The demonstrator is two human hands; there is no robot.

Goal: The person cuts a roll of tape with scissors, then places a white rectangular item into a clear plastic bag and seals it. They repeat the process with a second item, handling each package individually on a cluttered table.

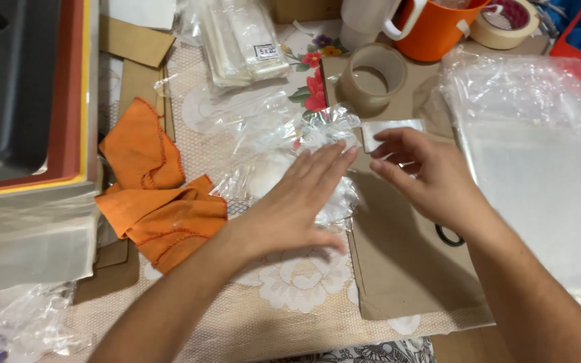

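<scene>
Head view: the left hand (pixel 302 198) lies flat with fingers spread and straight, pressing down on a crinkled clear plastic bag (pixel 290 158) near the middle of the counter (pixel 290 316). The right hand (pixel 419 176), at three o'clock from the left, is loosely curled, its fingertips just at a small clear packet (pixel 390 131) lying on a brown cardboard sheet (pixel 405 269); whether it pinches the packet I cannot tell. A roll of brown tape (pixel 371 77) sits at twelve o'clock, an orange cloth (pixel 152 188) at nine. The step looks like flattening the bag; sealing it would call for steady pressure.
</scene>
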